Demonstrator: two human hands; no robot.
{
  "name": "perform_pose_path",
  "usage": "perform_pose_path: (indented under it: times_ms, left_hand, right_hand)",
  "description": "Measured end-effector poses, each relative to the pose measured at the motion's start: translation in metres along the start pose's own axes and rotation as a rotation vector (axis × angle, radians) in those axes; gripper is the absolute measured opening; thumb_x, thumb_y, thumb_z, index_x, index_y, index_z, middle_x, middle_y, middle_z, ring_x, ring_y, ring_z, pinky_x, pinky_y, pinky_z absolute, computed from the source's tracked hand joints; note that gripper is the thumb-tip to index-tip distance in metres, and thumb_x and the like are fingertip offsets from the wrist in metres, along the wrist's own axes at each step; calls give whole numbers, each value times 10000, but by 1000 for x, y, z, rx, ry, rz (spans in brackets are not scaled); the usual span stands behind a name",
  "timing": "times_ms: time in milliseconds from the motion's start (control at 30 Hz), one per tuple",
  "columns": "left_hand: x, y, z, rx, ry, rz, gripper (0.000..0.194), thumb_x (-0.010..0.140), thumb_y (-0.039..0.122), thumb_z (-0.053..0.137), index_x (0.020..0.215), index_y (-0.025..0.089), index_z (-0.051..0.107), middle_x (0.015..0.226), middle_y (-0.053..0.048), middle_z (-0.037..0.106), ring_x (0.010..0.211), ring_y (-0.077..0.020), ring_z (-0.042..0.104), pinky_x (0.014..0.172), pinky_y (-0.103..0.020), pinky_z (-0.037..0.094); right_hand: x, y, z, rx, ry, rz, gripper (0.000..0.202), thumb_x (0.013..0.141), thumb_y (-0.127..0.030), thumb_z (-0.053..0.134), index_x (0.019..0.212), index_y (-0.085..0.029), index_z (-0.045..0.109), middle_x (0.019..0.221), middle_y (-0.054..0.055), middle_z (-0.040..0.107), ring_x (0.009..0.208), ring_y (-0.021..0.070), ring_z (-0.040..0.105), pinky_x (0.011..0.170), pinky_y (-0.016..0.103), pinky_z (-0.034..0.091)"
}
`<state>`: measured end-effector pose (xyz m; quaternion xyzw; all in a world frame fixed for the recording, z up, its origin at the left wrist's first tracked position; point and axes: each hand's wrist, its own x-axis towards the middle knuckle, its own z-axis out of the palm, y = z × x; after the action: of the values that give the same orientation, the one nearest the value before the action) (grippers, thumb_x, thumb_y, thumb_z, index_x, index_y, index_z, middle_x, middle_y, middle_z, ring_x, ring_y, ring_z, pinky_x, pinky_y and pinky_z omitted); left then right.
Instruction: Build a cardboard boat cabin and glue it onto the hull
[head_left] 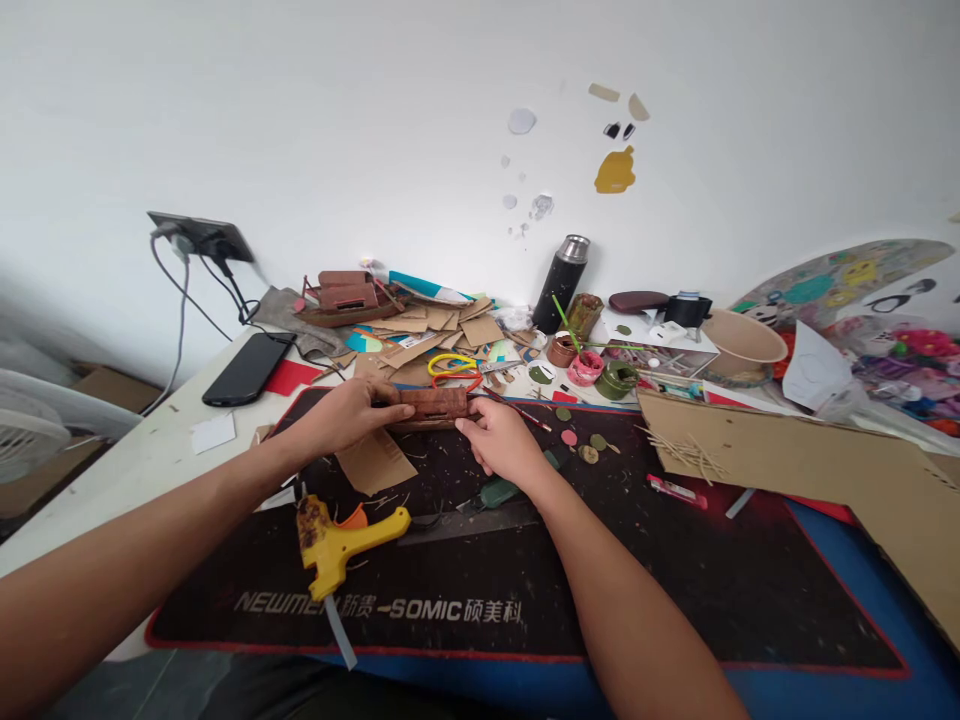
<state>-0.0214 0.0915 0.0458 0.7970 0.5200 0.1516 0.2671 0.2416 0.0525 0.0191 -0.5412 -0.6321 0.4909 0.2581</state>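
Note:
A small reddish-brown cardboard piece [431,402] is held between both hands near the back edge of the black mat [480,570]. My left hand [352,412] grips its left end, with thumb and fingers pressed on it. At the right end, my right hand [495,432] pinches it between thumb and fingers. Below my left hand lies a flat brown cardboard scrap [377,462]. Yellow and red scissors [454,370] rest just behind the held piece. A green-handled tool [501,490] lies under my right hand. The yellow glue gun [345,545] lies front left.
Behind are a brown model boat [345,298], cardboard scraps [431,325], a black flask [561,282] and open paint jars [585,368]. A phone [249,370] lies at left. Thin sticks [690,455] rest on a large cardboard sheet [795,460] at right.

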Motion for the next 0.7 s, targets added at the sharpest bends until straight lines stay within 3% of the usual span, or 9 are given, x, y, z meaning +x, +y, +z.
perform_pose_path:
  times_ms: [200, 433, 700]
  left_hand:
    - [-1, 1, 1, 26, 37, 64, 445, 912, 626, 592, 764, 249, 777, 895, -52, 795, 899, -264, 694, 876, -381, 510]
    - [-4, 0, 3, 28, 45, 99, 405, 910, 609, 614, 782, 268, 793, 912, -38, 788, 945, -265, 673, 900, -364, 513]
    - [-5, 0, 3, 49, 35, 109, 405, 928, 611, 611, 824, 277, 815, 972, -45, 791, 997, -276, 653, 971, -392, 507]
  right_hand:
    - [-7, -8, -5, -206, -20, -69, 80, 1056, -206, 593, 983, -232, 571, 569, -85, 612, 395, 110, 570, 488, 216, 395]
    - [-12, -15, -10, -382, -36, -59, 169, 1040, -220, 640, 927, -237, 515, 628, -52, 676, 461, 124, 608, 562, 245, 370]
    - [-12, -18, -7, -480, 34, -77, 54, 1052, -213, 628, 1003, -230, 616, 690, -13, 710, 501, 154, 617, 591, 275, 374]
